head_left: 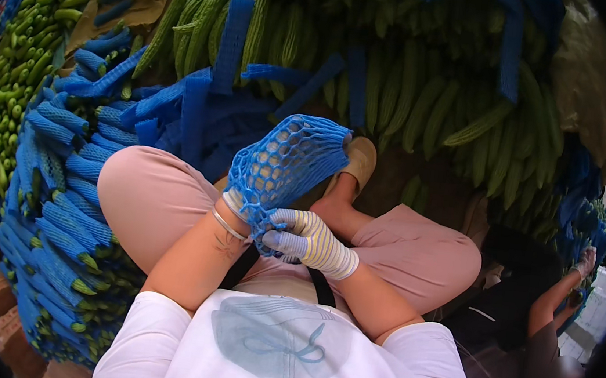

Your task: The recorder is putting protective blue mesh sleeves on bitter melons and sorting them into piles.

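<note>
A blue foam net sleeve is pulled over my left hand, its mesh stretched wide. The pale glove shows through the holes, but the finger positions are hidden. My right hand, in a white glove with yellow stripes, pinches the bunched edge of the sleeve near my left wrist. Beyond my hands, bitter gourds are heaped in a long green pile. More blue foam sleeves lie loose in front of my left knee.
At the left, gourds in blue sleeves are stacked high, with smaller green vegetables behind. My bent legs frame the working space. Close on the right, another person sits with a gloved hand near blue netting.
</note>
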